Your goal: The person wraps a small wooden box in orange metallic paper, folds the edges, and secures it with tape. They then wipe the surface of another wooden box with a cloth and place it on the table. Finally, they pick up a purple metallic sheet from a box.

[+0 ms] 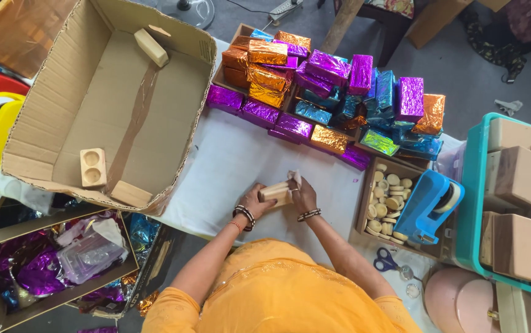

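My left hand [254,201] and my right hand [302,195] both grip a small pale wooden block [276,192] held just above the white table cover [228,166]. A scrap of white cloth or paper [294,177] sticks up between my right fingers and the block. Both wrists wear dark bangles. A heap of foil-wrapped blocks [327,92] in purple, orange, blue and green lies across the table beyond my hands.
A big open cardboard box [111,105] with three wooden pieces sits at the left. A tray of small round discs [389,200] and a blue tape dispenser [429,203] stand at the right, then a teal crate [472,203] of wooden blocks. Blue-handled scissors [385,260] lie near the front edge.
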